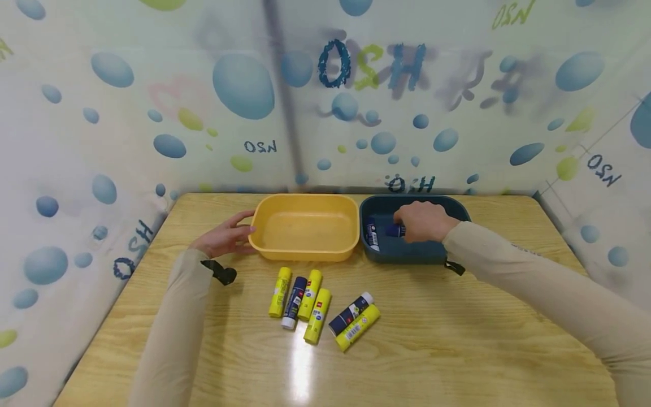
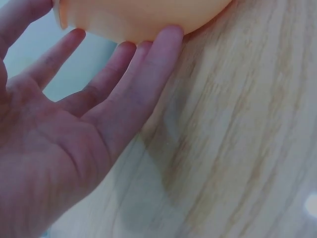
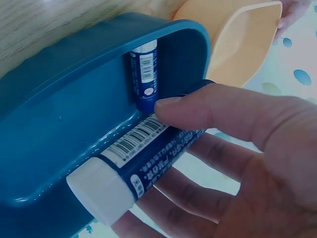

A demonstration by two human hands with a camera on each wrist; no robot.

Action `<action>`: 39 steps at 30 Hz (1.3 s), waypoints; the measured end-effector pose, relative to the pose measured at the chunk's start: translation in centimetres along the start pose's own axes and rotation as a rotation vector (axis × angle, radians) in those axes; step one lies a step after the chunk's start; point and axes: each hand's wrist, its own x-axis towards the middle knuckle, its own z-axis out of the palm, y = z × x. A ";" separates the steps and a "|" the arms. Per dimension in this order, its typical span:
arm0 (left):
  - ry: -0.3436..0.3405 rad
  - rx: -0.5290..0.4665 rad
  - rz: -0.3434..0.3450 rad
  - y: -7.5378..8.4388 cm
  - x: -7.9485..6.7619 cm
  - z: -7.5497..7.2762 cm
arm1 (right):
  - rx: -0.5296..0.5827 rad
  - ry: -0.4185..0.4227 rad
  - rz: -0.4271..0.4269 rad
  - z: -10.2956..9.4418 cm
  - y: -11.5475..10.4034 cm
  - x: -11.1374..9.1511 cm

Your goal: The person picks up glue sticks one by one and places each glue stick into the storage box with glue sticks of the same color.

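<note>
My right hand (image 1: pixel 425 221) pinches a dark blue glue stick (image 3: pixel 143 144) with a white end, held between thumb and fingers over the dark blue tray (image 1: pixel 407 258). Another blue glue stick (image 1: pixel 372 234) lies inside that tray against its left wall, seen also in the right wrist view. At the left end of the yellow tray (image 1: pixel 305 255), my left hand (image 1: pixel 226 234) touches the outer wall with extended fingertips (image 2: pixel 168 39). No glue stick shows inside the yellow tray.
On the table in front of the trays lie several yellow glue sticks (image 1: pixel 280 291) mixed with a blue glue stick (image 1: pixel 294 302). Farther right, a blue glue stick (image 1: pixel 351 314) lies alongside a yellow one (image 1: pixel 358 328). A patterned curtain (image 1: pixel 325 124) hangs behind the table.
</note>
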 end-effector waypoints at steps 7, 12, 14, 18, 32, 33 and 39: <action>0.014 -0.012 -0.026 0.1 0.5 -0.3 | 0.006 0.006 0.007 0.2 0.4 0.3; 0.011 -0.046 -0.015 0.0 0.5 -0.1 | 0.018 0.013 -0.004 0.2 0.5 0.6; 0.013 -0.074 -0.014 0.0 0.5 0.0 | 0.030 0.011 0.000 0.2 0.6 0.8; 0.029 -0.110 -0.024 -0.2 0.4 0.1 | 0.059 0.004 0.016 0.1 0.8 1.4; 0.005 -0.139 -0.037 -0.5 0.1 0.1 | 0.096 -0.044 0.092 -0.2 1.6 4.5; 0.004 -0.142 -0.038 -0.4 0.1 0.2 | 0.101 -0.054 0.099 -0.3 1.6 4.7; 0.030 -0.169 -0.058 -0.2 -0.1 0.3 | 0.121 -0.153 0.118 -0.3 1.5 6.2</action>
